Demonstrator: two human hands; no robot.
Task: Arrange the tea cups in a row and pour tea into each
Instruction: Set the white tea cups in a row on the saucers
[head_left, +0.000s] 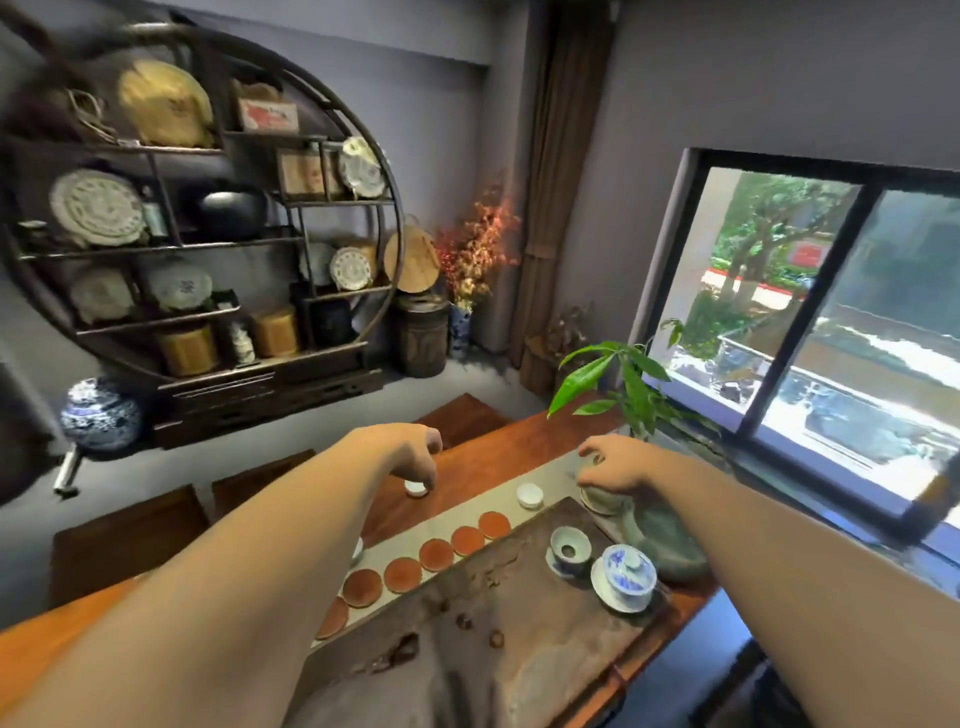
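Left hand: the left hand (415, 457) reaches far over the wooden table (483, 462), fingers curled down around a small white tea cup (416, 488); it seems to grip the cup at its rim.
Right hand: the right hand (610, 465) is bent down over a pale dish (597, 500) at the far end of the stone tea tray (519, 623); whether it holds something I cannot tell, the fingers hide it.
Cups: a second white cup (530, 494) stands upright on the grey runner (550, 473), apart from both hands. A third white rim (357, 551) shows just beside the left forearm, mostly hidden.
Coasters: six round brown coasters (436, 554) lie on the runner, all empty.
Tea ware: a blue-and-white gaiwan (623, 574) with its lid on and a strainer cup (570, 551) wait on the tray.
Progress: I judge the task is at its beginning. No cup sits on a coaster, no tea is poured.
Axis: the coaster row runs diagonally, from near left to far right, along the tray edge; the cup row should follow this line. The cups point their mouths up.
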